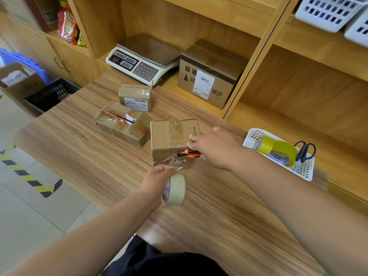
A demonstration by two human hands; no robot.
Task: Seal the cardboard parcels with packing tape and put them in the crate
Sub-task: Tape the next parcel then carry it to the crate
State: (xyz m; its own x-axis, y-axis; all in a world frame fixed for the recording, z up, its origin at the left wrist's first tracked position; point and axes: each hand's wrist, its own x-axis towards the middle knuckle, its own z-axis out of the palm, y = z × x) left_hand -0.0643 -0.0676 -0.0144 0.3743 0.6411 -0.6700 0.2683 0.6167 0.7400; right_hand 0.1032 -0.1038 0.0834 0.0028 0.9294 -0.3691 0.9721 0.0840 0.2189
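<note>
On table (79,156), cutter (189,153) points left across parcel (169,136).

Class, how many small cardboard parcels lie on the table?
3: a parcel at the right hand, a torn parcel left of it, a labelled parcel by the scale. None seems hidden.

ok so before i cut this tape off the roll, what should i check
1. The left hand grips the tape roll: ok
2. The right hand holds the orange utility knife: ok
3. The tape strip runs from roll to nearest parcel: ok
4. Knife extended for cutting: cannot tell
5. Left fingers off the cutting line: cannot tell
6. The dark crate sits left of the table: ok
</note>
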